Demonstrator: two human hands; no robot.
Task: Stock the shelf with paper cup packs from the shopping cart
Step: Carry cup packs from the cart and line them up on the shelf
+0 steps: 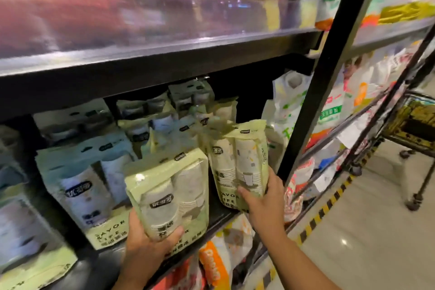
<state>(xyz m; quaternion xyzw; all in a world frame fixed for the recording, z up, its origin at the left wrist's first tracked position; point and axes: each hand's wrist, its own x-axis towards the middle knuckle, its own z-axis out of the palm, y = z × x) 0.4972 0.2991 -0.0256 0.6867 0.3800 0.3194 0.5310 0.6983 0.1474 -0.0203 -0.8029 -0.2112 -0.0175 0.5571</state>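
Head view shows you at a black shelf (pixel 98 266), a green cup pack in each hand. Your left hand (pixel 150 240) grips the left pack (pixel 169 190) from below, thumb curled over its lower front and fingers wrapped behind its left edge. That pack tilts back toward the shelf, and its bottom hangs out past the shelf's front edge, so it is carried by your hand and not by the board.

Your right hand (pixel 261 198) clasps the right pack (pixel 240 160) low on its right side, thumb laid across the printed front and fingers curled round the side. This pack stands nearly upright near the right end of the shelf, close to the front edge and just left of the black post (pixel 329 66). Whether its base touches the board you cannot tell.

The two packs are side by side with a narrow gap between them. Blue packs (pixel 89 172) stand along the shelf to the left of your left hand, and more green ones are stacked behind toward the back. White bags (pixel 289 106) fill the back right corner. The cart (pixel 416 122) stands on the floor at far right, well apart from both hands.
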